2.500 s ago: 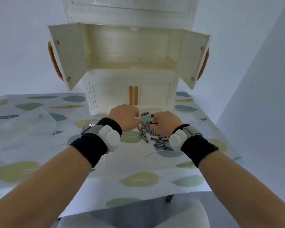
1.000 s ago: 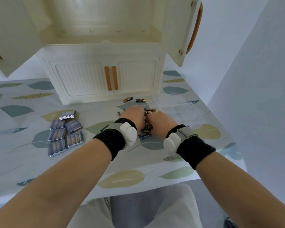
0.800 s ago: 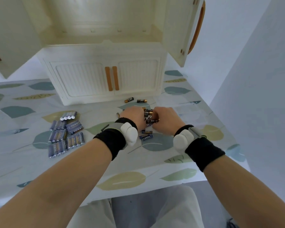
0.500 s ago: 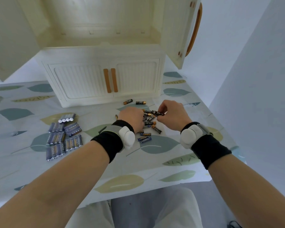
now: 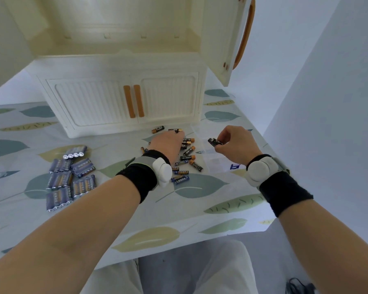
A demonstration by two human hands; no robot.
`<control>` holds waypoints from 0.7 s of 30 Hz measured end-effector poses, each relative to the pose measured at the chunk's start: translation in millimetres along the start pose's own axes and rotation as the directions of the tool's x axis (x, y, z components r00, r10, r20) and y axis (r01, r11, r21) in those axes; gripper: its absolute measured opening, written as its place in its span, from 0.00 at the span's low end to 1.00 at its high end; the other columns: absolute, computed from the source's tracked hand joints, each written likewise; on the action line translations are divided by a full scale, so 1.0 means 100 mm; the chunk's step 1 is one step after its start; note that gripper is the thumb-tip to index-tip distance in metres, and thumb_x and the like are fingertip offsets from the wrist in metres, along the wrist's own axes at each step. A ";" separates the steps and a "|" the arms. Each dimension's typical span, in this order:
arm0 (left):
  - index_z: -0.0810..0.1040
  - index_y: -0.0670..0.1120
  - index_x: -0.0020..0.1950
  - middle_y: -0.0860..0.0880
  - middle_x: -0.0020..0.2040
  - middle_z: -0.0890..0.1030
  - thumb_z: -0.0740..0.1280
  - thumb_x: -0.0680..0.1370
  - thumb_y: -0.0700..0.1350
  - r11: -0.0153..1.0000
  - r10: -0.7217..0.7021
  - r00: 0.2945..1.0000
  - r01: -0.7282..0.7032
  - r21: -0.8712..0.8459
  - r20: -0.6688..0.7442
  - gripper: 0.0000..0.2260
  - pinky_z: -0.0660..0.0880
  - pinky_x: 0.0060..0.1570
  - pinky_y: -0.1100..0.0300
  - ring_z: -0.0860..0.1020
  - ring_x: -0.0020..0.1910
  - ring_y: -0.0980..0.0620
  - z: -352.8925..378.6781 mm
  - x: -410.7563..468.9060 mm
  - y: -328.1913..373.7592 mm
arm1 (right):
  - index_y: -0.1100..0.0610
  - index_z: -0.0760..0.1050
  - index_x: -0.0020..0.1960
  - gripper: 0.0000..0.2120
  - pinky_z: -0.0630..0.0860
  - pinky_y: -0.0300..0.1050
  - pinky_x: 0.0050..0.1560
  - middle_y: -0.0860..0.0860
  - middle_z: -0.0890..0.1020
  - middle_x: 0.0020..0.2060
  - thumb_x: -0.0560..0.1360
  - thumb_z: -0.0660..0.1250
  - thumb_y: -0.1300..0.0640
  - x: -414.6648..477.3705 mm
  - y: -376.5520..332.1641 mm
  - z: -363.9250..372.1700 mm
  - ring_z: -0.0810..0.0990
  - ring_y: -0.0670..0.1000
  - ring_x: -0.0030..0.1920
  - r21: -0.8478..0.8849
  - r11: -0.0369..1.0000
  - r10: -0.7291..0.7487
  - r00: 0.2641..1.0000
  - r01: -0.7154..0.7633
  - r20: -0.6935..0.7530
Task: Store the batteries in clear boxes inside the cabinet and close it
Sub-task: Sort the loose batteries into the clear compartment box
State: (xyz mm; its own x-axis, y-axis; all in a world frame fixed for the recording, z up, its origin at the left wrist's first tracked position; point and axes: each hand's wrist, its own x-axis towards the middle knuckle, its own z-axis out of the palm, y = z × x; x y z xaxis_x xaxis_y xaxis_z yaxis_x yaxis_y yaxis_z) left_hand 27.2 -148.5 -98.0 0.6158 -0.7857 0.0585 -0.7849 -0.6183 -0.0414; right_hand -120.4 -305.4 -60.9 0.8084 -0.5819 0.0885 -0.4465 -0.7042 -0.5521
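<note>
Loose black-and-gold batteries (image 5: 189,158) lie scattered on the leaf-patterned table in front of the cream cabinet (image 5: 123,85). My left hand (image 5: 168,145) rests palm down on that pile, its fingers hidden among the batteries. My right hand (image 5: 236,145) is shut on a few black batteries (image 5: 214,142), held just above a clear plastic box (image 5: 216,153) that lies open on the table. The cabinet's upper compartment (image 5: 115,28) stands open and bare.
Several shrink-wrapped packs of blue batteries (image 5: 69,179) lie at the left. The open right door (image 5: 227,39) with its orange handle hangs over the table's far right. The lower cabinet doors (image 5: 134,100) are shut. A wall rises close on the right.
My right hand has lifted a few batteries from the pile and carried them right, over the clear box. My left hand stays on the pile.
</note>
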 end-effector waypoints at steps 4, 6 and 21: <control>0.68 0.42 0.63 0.40 0.53 0.79 0.62 0.78 0.33 0.999 0.003 1.000 -0.003 0.054 0.007 0.15 0.74 0.42 0.51 0.79 0.50 0.41 -0.01 0.02 0.03 | 0.52 0.77 0.41 0.06 0.77 0.44 0.40 0.47 0.81 0.38 0.67 0.73 0.56 -0.04 0.08 -0.09 0.80 0.49 0.40 0.016 0.998 0.055 0.998 -0.055 0.004; 0.67 0.41 0.66 0.40 0.54 0.79 0.61 0.78 0.33 0.998 -0.005 1.000 0.004 0.055 0.012 0.17 0.75 0.44 0.51 0.79 0.51 0.41 0.01 0.02 0.01 | 0.53 0.77 0.41 0.05 0.76 0.42 0.38 0.47 0.81 0.38 0.67 0.72 0.56 -0.05 0.10 -0.12 0.80 0.49 0.39 0.031 0.996 0.079 0.997 -0.078 -0.014; 0.69 0.45 0.60 0.46 0.51 0.79 0.63 0.79 0.40 0.979 -0.034 0.989 0.004 -0.201 -0.143 0.10 0.77 0.45 0.52 0.78 0.46 0.44 -0.26 -0.15 0.16 | 0.55 0.79 0.40 0.05 0.78 0.45 0.44 0.48 0.83 0.39 0.69 0.73 0.55 -0.23 0.17 -0.11 0.81 0.52 0.44 -0.057 0.992 0.115 0.991 -0.112 0.062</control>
State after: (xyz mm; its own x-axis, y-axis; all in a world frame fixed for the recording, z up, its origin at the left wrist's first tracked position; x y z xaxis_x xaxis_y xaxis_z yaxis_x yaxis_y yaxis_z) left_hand 3.6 -146.0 -73.3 0.6259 -0.7533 0.2020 -0.7799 -0.6049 0.1606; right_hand -150.8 -309.1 -63.3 0.7739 -0.6327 -0.0278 -0.5553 -0.6569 -0.5100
